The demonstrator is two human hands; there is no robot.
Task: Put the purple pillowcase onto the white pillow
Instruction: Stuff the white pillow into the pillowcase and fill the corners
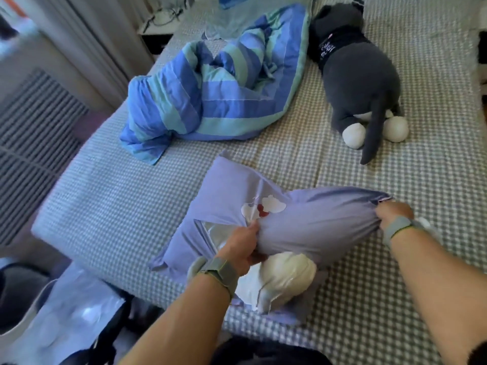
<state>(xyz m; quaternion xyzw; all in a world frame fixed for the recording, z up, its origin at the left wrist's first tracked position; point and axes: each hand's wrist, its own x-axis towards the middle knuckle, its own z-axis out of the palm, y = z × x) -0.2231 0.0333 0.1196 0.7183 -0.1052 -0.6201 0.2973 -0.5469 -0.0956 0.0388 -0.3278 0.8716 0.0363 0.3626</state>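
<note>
The purple pillowcase (pixel 311 219), printed with a white and red figure, lies on the bed near its front edge and covers most of the white pillow (pixel 279 280). One rounded white end of the pillow bulges out of the case toward me. My left hand (pixel 241 250) pinches the purple fabric just above that bare end. My right hand (pixel 392 213) grips the far right corner of the case, where the cloth bunches into folds. Both wrists wear grey straps.
A crumpled blue and green striped quilt (pixel 210 96) lies at the back left of the checked bed sheet (pixel 110 206). A dark grey plush animal (pixel 361 77) with white feet lies at the back right. A shiny bag (pixel 68 314) sits on the floor at lower left.
</note>
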